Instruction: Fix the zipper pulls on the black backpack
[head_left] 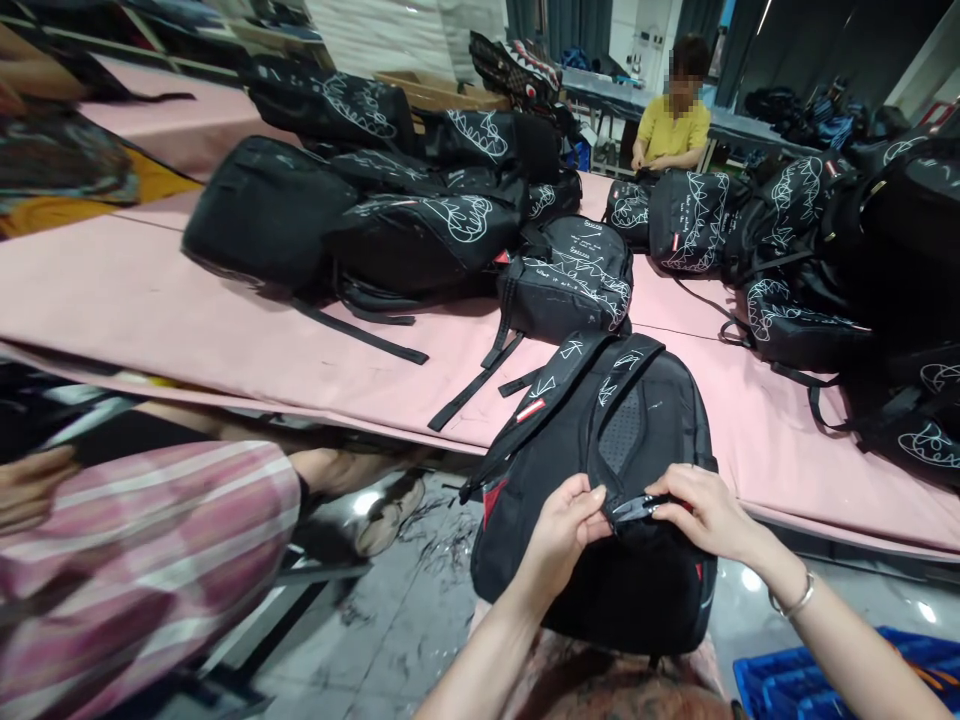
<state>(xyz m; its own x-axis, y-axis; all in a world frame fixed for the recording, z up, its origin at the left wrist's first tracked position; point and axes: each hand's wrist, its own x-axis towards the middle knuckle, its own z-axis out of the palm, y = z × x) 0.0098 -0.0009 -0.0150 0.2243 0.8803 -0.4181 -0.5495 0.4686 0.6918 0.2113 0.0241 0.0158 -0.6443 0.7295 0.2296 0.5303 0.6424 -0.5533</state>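
A black backpack [667, 420] leans against the pink table's edge and my lap, its back panel and shoulder straps facing up. My left hand [562, 525] pinches the lower end of a shoulder strap [600, 465] near the middle of the pack. From the right, my right hand [701, 510] grips a pair of thread snips [636, 508], their metal blades pointing left at the strap end by my left fingertips. Whether the blades touch the strap, I cannot tell. White line drawings and a small red label mark the straps.
More black backpacks [420, 240] with white drawings lie across the pink table [187, 330], heaped at the right too. A person in checked clothing [157, 560] sits at left; another in yellow [673, 125] works at the far side. A blue crate [810, 680] stands lower right.
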